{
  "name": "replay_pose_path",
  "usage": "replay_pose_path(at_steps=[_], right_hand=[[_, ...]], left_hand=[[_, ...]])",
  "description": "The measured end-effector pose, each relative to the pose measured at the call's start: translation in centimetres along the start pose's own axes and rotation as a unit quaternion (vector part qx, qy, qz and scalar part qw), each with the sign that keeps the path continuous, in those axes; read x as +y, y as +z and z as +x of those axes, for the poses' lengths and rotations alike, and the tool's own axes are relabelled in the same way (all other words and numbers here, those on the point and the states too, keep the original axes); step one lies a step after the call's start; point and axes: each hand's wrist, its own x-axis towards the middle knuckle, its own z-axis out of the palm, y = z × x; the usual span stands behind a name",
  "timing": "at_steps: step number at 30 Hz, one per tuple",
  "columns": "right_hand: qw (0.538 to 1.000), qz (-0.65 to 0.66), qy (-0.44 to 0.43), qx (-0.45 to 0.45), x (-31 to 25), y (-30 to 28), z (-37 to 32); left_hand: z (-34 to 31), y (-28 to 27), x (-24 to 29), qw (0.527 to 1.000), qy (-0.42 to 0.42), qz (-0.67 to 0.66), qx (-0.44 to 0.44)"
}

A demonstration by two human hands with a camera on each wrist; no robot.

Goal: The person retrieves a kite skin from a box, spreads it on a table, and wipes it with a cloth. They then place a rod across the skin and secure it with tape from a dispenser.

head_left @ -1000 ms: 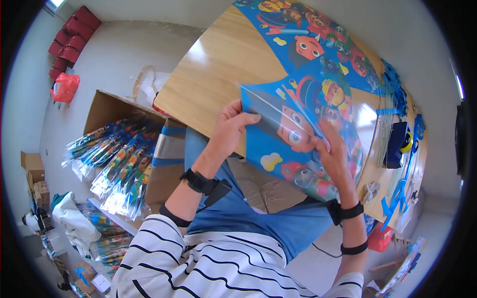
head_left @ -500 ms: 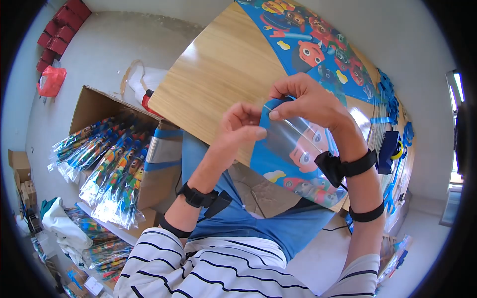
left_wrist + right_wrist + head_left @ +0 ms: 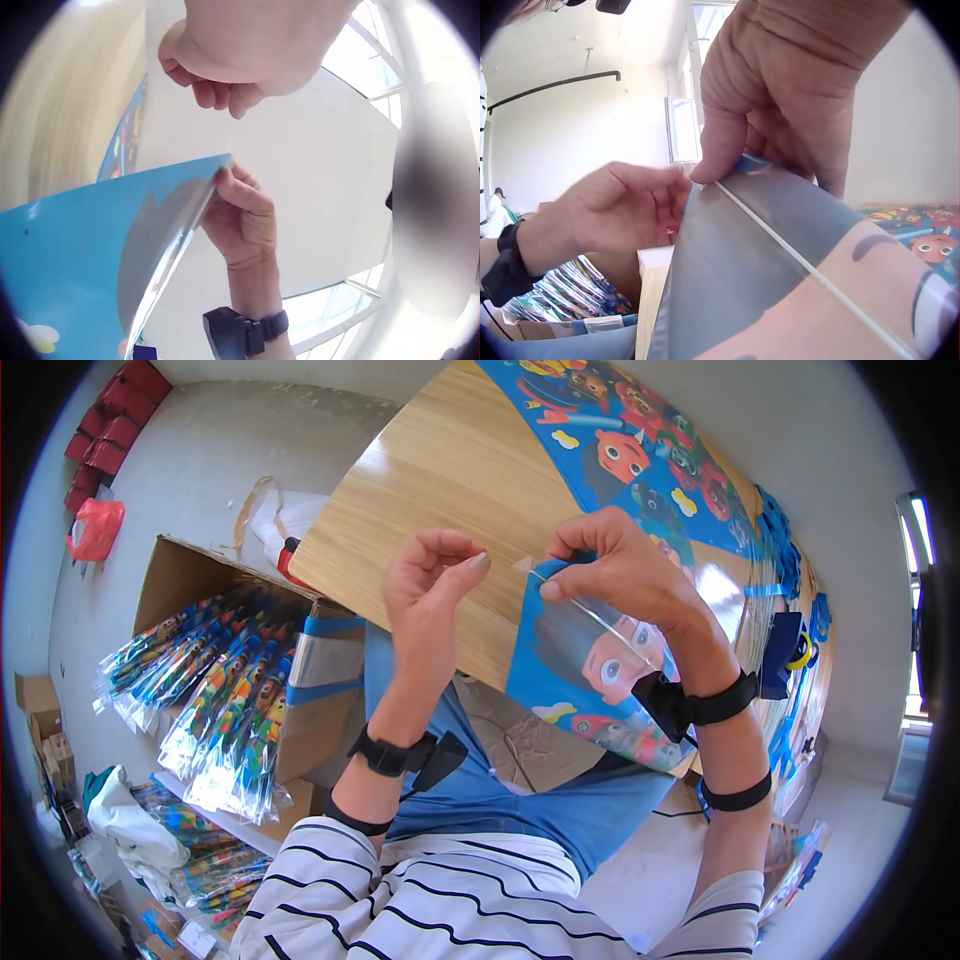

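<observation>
My right hand (image 3: 620, 565) pinches the top corner of a blue cartoon-printed sheet (image 3: 585, 645) between thumb and fingers. A thin white rod (image 3: 784, 244) runs along the sheet from that corner, over the printed face. The sheet's lower part hangs in front of the table edge. My left hand (image 3: 430, 575) is raised beside the corner, to its left, with fingers curled and thumb close to the index finger. I cannot tell whether something small is between them. In the left wrist view, the left hand (image 3: 255, 45) hovers above the held corner.
More printed sheets (image 3: 620, 455) lie across the far end of the wooden table (image 3: 420, 490). Blue ribbons (image 3: 775, 550) and a dark box (image 3: 780, 655) are at the table's right. On the left, an open cardboard box (image 3: 185, 575) holds several plastic-sleeved printed bundles (image 3: 235, 710).
My right hand moved from the sheet's right side to its top corner and gripped it there. The left hand let go of the sheet's edge and moved up and left, away from it.
</observation>
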Motion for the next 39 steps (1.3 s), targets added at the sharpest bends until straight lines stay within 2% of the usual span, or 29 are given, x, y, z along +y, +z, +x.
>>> replay_pose_path(at_steps=[1, 2, 4, 7, 10, 16, 20, 22, 23, 26, 29, 31, 32, 34, 36, 38, 39], right_hand=[[1.0, 0.0, 0.004, 0.005, 0.1, 0.1, -0.1], [1.0, 0.0, 0.007, 0.01, 0.1, 0.2, -0.1], [1.0, 0.002, 0.004, 0.009, 0.2, 0.3, 0.1], [1.0, 0.007, -0.015, 0.019, 0.3, 0.5, 0.1], [0.999, 0.016, -0.024, 0.025, 0.1, 0.6, -0.1], [0.999, 0.012, -0.025, 0.023, -0.2, 0.7, -0.3], [0.999, -0.003, -0.036, 0.018, -0.1, 0.6, -0.5], [0.998, 0.033, -0.041, 0.018, -0.2, 0.8, -0.6], [0.998, 0.05, -0.043, 0.018, -0.3, 0.9, -0.6], [0.992, 0.031, -0.121, 0.008, 0.0, 0.9, -0.3], [0.996, -0.061, -0.065, 0.001, -1.0, 1.0, -0.7], [0.955, -0.172, -0.2, 0.136, 0.0, 2.9, -0.2], [0.915, -0.227, -0.264, 0.203, 0.1, 3.6, -0.1], [0.822, -0.381, -0.26, 0.334, -1.2, 4.0, -1.7], [0.769, -0.495, -0.167, 0.368, -3.2, 6.2, -4.5], [0.83, -0.494, -0.095, 0.241, -2.9, 10.4, -7.6], [0.846, -0.491, -0.035, 0.204, -2.2, 12.6, -8.3]], left_hand=[[-0.7, 0.2, 1.0, 0.999, 0.028, 0.03, 0.019], [-1.1, 0.3, 1.1, 0.989, 0.111, 0.099, 0.005], [-1.7, 0.7, 1.3, 0.933, 0.274, 0.234, -0.024], [-1.8, 1.2, 0.9, 0.934, 0.242, 0.256, -0.052], [-2.1, 1.4, 0.8, 0.948, 0.193, 0.249, -0.04], [-1.8, 1.3, 0.3, 0.971, 0.136, 0.192, -0.04], [-1.9, 1.4, 0.8, 0.995, 0.041, 0.084, -0.047], [-1.9, 1.6, 1.2, 0.998, 0.006, 0.037, -0.051], [-1.9, 1.6, 1.2, 0.998, 0.006, 0.026, -0.053], [-1.9, 1.8, 1.1, 0.998, 0.006, -0.003, -0.058], [-2.1, 1.8, 1.0, 0.998, 0.007, -0.015, -0.062], [-2.1, 1.5, 0.4, 0.998, 0.005, -0.015, -0.06], [-1.9, 1.3, 0.0, 0.998, -0.007, -0.028, -0.051], [-1.5, 0.9, -0.5, 0.997, -0.032, -0.056, -0.034], [-1.4, 1.0, -0.3, 0.997, -0.034, -0.064, -0.025], [-1.5, 1.2, 0.1, 0.997, -0.04, -0.065, -0.023], [-1.6, 1.4, 0.3, 0.997, -0.046, -0.064, -0.024]])
